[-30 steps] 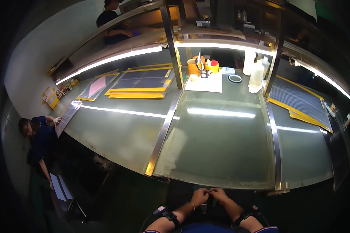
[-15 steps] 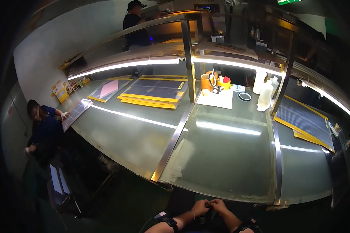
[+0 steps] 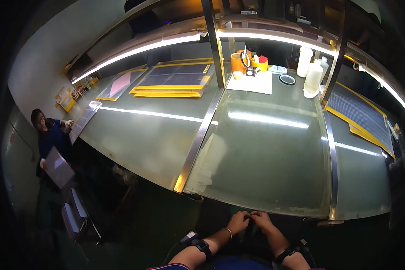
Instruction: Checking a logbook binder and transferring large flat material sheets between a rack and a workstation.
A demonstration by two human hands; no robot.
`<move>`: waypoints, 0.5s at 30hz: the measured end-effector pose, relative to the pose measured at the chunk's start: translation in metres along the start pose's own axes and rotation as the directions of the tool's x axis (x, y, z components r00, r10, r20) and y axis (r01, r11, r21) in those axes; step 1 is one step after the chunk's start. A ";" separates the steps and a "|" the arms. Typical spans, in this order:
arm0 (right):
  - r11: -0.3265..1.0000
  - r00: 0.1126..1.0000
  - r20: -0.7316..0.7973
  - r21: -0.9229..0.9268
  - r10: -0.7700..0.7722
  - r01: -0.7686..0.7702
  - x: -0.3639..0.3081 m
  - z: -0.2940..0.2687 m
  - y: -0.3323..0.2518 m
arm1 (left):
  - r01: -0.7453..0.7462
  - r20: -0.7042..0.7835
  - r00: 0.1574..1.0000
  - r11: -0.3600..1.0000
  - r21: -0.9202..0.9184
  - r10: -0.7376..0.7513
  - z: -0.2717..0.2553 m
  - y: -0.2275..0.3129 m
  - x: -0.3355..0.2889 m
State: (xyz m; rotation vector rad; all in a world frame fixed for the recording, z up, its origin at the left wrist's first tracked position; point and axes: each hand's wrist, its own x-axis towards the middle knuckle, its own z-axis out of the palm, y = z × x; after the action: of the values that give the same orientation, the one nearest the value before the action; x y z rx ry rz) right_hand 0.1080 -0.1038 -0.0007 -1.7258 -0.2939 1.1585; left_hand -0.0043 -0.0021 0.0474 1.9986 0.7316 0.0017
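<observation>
"Black shadow (image 3: 252, 238) is lying beneath the grip: the left hand (image 3: 239, 221) and the right hand (image 3: 261, 221) are hovering low, fingertips almost meeting!"

"Are they holding anything?"

"I'm not able to tell! Fingers are curling inward, close together, hiding whatever might be between them."

"And the nearest thing?"

"That's the grey-green worktop (image 3: 265, 171), its front edge running just beyond the hands."

"So how should they be working?"

"Lightly, I'm judging: keeping pressure in the fingertips, holding the elbows steady, leaving that edge unbumped."

"Further out?"

"Metal strips (image 3: 200, 139) are flanking the middle section. Beyond, a white sheet (image 3: 252, 87) is carrying orange and yellow containers (image 3: 237, 63), a dark ring (image 3: 287, 79) is lying to its right, and pale bottles (image 3: 313, 78) are standing past that. Yellow-edged panels (image 3: 173, 81) are lying on both sides, and light tubes (image 3: 274, 39) are glaring above!"

"Far left?"

"A co-worker (image 3: 54, 135) is gripping a flat plate (image 3: 59, 168) low in one hand, while the other is resting by a tilted panel (image 3: 83, 121), well apart from our pair."
</observation>
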 end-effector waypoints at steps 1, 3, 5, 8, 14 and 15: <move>1.000 1.000 0.011 0.020 -0.006 0.006 0.000 0.000 -0.006 | -0.022 0.022 1.000 1.000 -0.014 0.022 -0.002 0.002 0.002; 1.000 1.000 0.012 -0.008 -0.004 0.004 -0.002 0.003 0.004 | -0.020 0.006 1.000 0.995 0.101 0.019 0.007 -0.007 -0.005; 0.998 1.000 -0.003 -0.061 0.019 -0.019 0.004 0.004 0.012 | -0.027 0.051 0.998 0.995 0.094 0.022 0.011 -0.015 0.000; 0.996 1.000 0.017 -0.093 0.013 -0.012 0.007 0.008 0.018 | -0.040 0.038 0.999 0.991 0.125 0.035 0.017 -0.025 -0.001; 0.997 0.999 0.049 -0.073 0.019 -0.016 -0.005 0.007 0.009 | 0.043 -0.055 0.998 0.995 0.087 -0.038 0.018 -0.024 -0.005; 0.998 0.999 0.042 -0.068 0.014 -0.011 -0.002 0.007 0.008 | 0.032 -0.025 0.999 0.994 0.109 -0.029 0.014 -0.020 -0.003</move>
State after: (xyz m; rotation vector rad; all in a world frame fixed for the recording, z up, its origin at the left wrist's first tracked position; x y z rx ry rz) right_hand 0.0992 -0.1048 -0.0068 -1.7655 -0.3523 1.2083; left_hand -0.0123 -0.0075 0.0244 2.0942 0.7919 -0.0338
